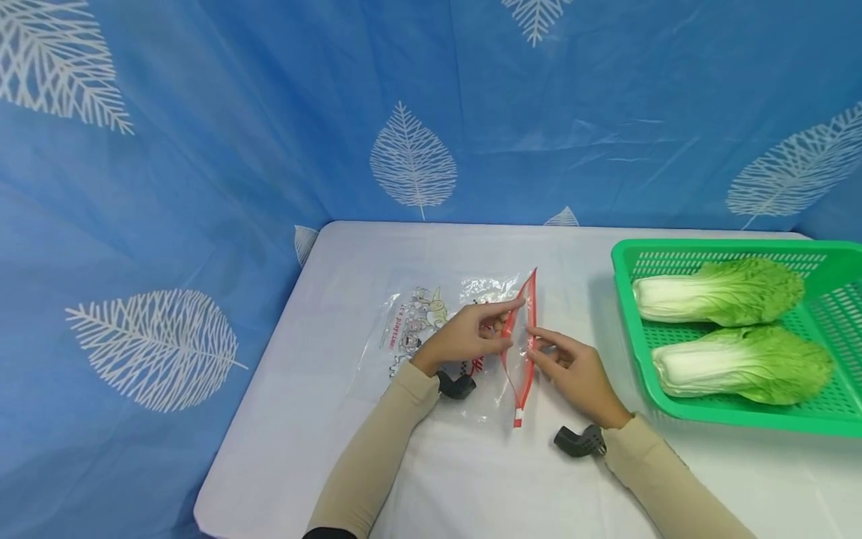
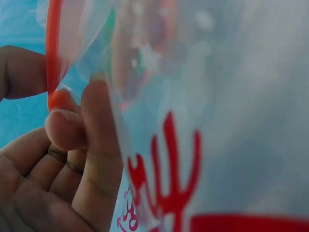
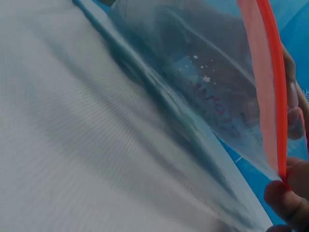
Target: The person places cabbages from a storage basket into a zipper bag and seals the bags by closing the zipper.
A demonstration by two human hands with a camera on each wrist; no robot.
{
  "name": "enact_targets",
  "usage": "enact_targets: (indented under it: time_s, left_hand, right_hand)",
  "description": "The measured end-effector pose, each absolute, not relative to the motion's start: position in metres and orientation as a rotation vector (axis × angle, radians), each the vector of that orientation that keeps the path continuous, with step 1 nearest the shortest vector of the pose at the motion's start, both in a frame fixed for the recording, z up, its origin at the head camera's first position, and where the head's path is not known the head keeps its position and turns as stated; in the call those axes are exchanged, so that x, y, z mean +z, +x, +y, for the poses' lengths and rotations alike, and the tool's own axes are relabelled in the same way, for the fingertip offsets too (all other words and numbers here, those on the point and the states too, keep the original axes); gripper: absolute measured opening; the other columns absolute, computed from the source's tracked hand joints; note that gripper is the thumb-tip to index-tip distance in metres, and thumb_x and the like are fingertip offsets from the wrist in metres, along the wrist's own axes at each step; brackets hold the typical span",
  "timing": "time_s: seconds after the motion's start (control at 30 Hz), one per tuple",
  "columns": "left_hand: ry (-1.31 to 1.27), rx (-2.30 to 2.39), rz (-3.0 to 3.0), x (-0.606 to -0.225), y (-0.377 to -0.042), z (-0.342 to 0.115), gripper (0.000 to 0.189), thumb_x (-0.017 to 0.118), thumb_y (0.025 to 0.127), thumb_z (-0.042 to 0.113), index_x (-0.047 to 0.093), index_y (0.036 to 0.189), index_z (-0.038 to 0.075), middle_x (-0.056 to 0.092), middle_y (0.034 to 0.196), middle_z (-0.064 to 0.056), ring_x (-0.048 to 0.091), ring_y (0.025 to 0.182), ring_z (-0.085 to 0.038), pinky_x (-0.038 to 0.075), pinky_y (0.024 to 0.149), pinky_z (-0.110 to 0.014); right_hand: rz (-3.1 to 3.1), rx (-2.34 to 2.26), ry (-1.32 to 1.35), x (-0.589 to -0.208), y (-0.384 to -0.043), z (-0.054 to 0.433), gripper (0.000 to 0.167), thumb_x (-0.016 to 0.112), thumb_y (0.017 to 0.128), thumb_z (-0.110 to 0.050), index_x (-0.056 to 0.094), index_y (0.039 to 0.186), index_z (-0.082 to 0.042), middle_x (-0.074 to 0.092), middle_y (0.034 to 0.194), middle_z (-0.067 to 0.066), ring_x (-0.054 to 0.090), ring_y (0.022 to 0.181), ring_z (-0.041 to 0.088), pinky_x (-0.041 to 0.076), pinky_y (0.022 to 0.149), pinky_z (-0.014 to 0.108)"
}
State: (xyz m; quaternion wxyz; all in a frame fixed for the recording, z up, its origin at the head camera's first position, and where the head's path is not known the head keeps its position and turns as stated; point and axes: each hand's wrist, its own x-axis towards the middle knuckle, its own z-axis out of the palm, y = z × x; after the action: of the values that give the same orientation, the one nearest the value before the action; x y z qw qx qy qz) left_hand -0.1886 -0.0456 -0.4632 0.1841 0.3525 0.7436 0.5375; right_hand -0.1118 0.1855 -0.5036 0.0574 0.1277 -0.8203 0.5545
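Note:
A clear zip bag [image 1: 377,367] with cartoon print lies on the white table, its red-edged mouth [image 1: 527,393] parted at the right end. My left hand [image 1: 454,337] reaches over the bag and holds the near-left edge of the mouth between thumb and fingers. On the opposite edge, my right hand [image 1: 582,378] pinches the red strip. In the right wrist view, fingertips [image 3: 285,200] grip the lower end of the red strip [image 3: 276,92]. The left wrist view has the bag's clear film [image 2: 251,121] filling its right half, beside curled fingers [image 2: 99,130].
A green plastic basket [image 1: 626,314] stands at the right with two Chinese cabbages [image 1: 727,292] lying side by side in it. Blue cloth with white leaf prints [image 1: 414,161] hangs behind the table [image 1: 269,449] and at its left. A dark wrist camera [image 1: 579,442] sits at each wrist.

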Motion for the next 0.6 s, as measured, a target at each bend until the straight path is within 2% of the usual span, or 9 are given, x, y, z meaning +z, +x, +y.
enact_targets:
  time_s: [0.1, 0.2, 0.37, 0.5, 0.6]
  left_hand:
    - [1.009, 1.525, 2.088, -0.457, -0.187, -0.047, 0.065, 0.070, 0.094, 0.005, 0.046, 0.155, 0.008, 0.056, 0.097, -0.007, 0.046, 0.064, -0.010, 0.048, 0.056, -0.025]
    - [1.025, 1.553, 2.084, -0.447, -0.188, -0.051, 0.064, 0.070, 0.093, 0.004, 0.048, 0.153, 0.006, 0.058, 0.101, -0.008, 0.056, 0.079, -0.012, 0.056, 0.063, -0.028]
    - [1.054, 1.608, 2.080, -0.434, -0.186, -0.059, 0.062, 0.070, 0.092, 0.000, 0.051, 0.151, 0.004, 0.059, 0.101, -0.012, 0.061, 0.082, -0.016, 0.061, 0.069, -0.035]
    - [1.094, 1.625, 2.041, -0.424, -0.184, -0.064, 0.060, 0.065, 0.093, -0.002, 0.051, 0.151, 0.003, 0.059, 0.098, -0.014, 0.069, 0.076, -0.018, 0.060, 0.060, -0.037]
    - [1.108, 1.634, 2.023, -0.416, -0.180, -0.069, 0.060, 0.061, 0.091, -0.007, 0.052, 0.150, 0.002, 0.060, 0.103, -0.013, 0.070, 0.073, -0.020, 0.057, 0.054, -0.037]
  right_hand:
    - [-2.482, 1.782, 0.368, -0.489, -0.108, 0.184, 0.042, 0.074, 0.092, -0.002, 0.067, 0.133, 0.000, 0.070, 0.097, 0.011, 0.057, 0.061, 0.012, 0.044, 0.054, 0.020]
    - [-2.467, 1.854, 0.356, -0.477, -0.107, 0.182, 0.043, 0.074, 0.091, 0.001, 0.065, 0.133, 0.004, 0.069, 0.095, 0.015, 0.056, 0.063, 0.009, 0.044, 0.056, 0.019]
    - [-2.459, 1.907, 0.344, -0.486, -0.111, 0.184, 0.048, 0.074, 0.092, -0.002, 0.062, 0.138, 0.002, 0.067, 0.095, 0.015, 0.053, 0.065, 0.008, 0.044, 0.057, 0.020]
    - [-2.443, 1.978, 0.348, -0.505, -0.116, 0.193, 0.051, 0.075, 0.093, -0.008, 0.061, 0.143, -0.007, 0.067, 0.097, 0.012, 0.057, 0.068, 0.010, 0.047, 0.058, 0.022]
    - [-2.372, 2.087, 0.385, -0.510, -0.117, 0.199, 0.052, 0.073, 0.094, -0.004, 0.059, 0.144, -0.005, 0.066, 0.099, 0.015, 0.060, 0.070, 0.015, 0.050, 0.057, 0.025]
